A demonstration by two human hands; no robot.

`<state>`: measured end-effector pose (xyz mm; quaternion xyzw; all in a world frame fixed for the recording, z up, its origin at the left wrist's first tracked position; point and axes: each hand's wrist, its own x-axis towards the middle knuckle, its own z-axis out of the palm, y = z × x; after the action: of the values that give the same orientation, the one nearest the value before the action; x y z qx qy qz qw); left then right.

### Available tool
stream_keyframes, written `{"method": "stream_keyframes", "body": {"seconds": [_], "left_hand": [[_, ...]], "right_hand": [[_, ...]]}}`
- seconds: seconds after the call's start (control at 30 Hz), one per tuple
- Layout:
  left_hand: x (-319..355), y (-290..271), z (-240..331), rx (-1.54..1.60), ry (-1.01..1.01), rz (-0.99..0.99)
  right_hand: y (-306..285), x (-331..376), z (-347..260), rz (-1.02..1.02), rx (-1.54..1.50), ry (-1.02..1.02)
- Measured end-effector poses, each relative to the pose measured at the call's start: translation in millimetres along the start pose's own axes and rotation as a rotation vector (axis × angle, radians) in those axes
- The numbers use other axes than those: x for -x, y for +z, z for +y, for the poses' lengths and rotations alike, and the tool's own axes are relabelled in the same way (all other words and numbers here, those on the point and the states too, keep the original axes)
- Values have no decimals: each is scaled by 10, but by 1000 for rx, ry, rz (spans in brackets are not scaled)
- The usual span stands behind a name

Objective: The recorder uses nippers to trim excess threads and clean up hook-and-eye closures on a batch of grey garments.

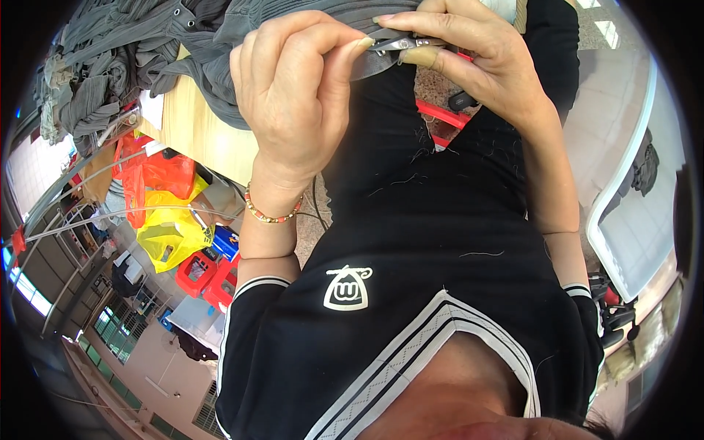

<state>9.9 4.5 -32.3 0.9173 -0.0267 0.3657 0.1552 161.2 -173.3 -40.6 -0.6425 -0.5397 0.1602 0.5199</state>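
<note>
A small silver metal tool with a pivot, much like a clipper or snips [402, 45], lies between the thumb and fingers of my right hand [490, 62]. A tan band wraps that thumb. My left hand [293, 95] is closed, its thumb and forefinger tips pressed together right beside the tool's tip. Whether anything thin sits in that pinch cannot be made out. Beneath and behind both hands, dark grey ribbed fabric [209, 81] with metal eyelets lies heaped toward the far left. My fingers hide part of the tool.
A pale wooden tabletop [198, 136] extends below the fabric on the left. Farther left are a red plastic bag [170, 174], a yellow plastic bag [172, 227] and red plastic stools [196, 271]. On the right stands a white-edged table [612, 198] with dark cloth on it.
</note>
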Motion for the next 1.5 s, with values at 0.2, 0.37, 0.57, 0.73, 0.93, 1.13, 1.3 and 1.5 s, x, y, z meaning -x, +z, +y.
{"method": "stream_keyframes", "body": {"seconds": [0.2, 0.37, 0.57, 0.73, 0.93, 1.13, 1.3, 1.5], "left_hand": [[-67, -93, 143, 19, -112, -88], [-74, -108, 132, 68, -139, -87], [-31, -35, 57, 145, -160, -13], [-54, -36, 80, 195, -203, -16], [-79, -11, 113, 202, -197, -21], [-71, -44, 116, 189, -199, -30], [-48, -61, 130, 468, -415, 106], [66, -93, 36, 640, -527, 164]], "right_hand": [[-19, -13, 0, -11, 1, -6], [-20, 8, 28, 7, -59, -6], [1, 30, 57, 31, -116, -1], [16, 27, 65, 47, -139, 3], [214, -69, 449, 160, -218, -320], [6, -3, 62, 37, -88, -37], [-56, 17, 16, 82, 39, -67], [-75, -99, -263, 39, 73, 0]]}}
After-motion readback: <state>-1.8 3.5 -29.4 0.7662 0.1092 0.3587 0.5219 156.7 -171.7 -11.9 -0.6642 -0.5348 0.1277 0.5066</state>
